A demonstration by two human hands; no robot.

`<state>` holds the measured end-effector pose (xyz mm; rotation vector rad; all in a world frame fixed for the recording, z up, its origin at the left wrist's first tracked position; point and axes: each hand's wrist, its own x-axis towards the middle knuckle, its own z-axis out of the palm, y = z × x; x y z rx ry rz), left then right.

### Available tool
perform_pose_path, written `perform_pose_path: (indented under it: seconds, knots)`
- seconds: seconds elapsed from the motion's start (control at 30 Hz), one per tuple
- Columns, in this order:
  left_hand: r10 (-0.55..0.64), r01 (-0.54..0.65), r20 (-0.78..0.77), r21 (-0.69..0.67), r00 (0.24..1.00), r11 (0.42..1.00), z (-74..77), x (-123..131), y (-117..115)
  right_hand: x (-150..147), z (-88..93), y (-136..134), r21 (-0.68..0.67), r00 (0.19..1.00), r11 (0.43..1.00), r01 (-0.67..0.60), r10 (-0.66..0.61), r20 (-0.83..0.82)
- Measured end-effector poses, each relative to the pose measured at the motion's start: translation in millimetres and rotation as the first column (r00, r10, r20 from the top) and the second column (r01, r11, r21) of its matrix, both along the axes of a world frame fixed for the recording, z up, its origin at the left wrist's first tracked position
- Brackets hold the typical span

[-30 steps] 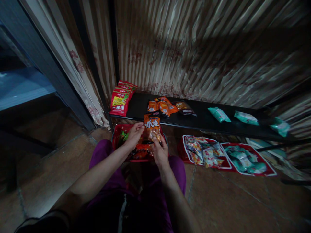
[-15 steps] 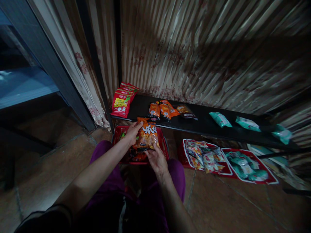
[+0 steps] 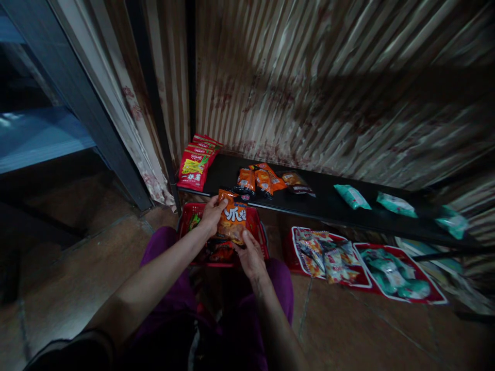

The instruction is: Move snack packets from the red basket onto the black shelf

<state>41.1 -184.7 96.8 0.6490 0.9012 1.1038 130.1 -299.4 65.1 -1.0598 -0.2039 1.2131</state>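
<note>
An orange snack packet (image 3: 234,219) with large white characters is held up between both hands, above a red basket (image 3: 264,238). My left hand (image 3: 213,214) grips its upper left side, thumb on the front. At its lower right corner my right hand (image 3: 250,253) pinches the packet. Beneath it in the basket lie more dark and orange packets (image 3: 222,252) and a green one (image 3: 194,221), partly hidden by the hands. Just beyond, on a low black shelf (image 3: 220,172), lie several similar orange packets (image 3: 263,179).
Red snack packets (image 3: 193,167) lean at the shelf's left end. A brown packet (image 3: 297,183) and spaced-out teal packets (image 3: 351,197) lie further right. On the floor, a basket of small snack bags (image 3: 328,252) stands beside a basket of teal packets (image 3: 398,273). A metal post (image 3: 154,98) rises at left.
The orange packet has tilted slightly and come a little closer together between my hands, so its lower edge sits differently. Both hands still hold it. The view has shifted slightly.
</note>
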Motion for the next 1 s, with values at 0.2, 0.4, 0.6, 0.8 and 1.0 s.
perform_pose_path:
  seconds: [0.2, 0.4, 0.6, 0.8, 1.0]
  knots:
    - [-0.036, 0.036, -0.013, -0.01, 0.999, 0.999, 6.2, 0.1, 3.1, 2.7, 1.9, 13.5, -0.018, 0.997, 1.0, -0.016, 0.017, 0.081]
    - [-0.085, 0.08, -0.067, -0.078, 0.994, 0.994, -2.8, -1.2, 11.8, 6.1, -0.2, 29.7, -0.073, 0.993, 0.997, -0.003, 0.012, 0.121]
    - [-0.195, 0.194, -0.084, -0.017, 0.977, 0.981, -23.0, -1.5, 24.2, 17.5, -4.9, 63.1, -0.051, 0.994, 0.999, -0.001, 0.006, 0.106]
    - [-0.171, 0.178, -0.117, 0.054, 0.978, 0.983, -22.3, 0.5, 45.3, 26.1, -9.2, 101.7, -0.051, 0.996, 0.998, -0.026, 0.03, 0.085]
    - [-0.18, 0.183, -0.189, -0.004, 0.965, 0.983, -34.5, 2.0, 69.3, 33.4, -8.1, 131.4, -0.074, 0.999, 0.997, 0.021, -0.017, 0.047]
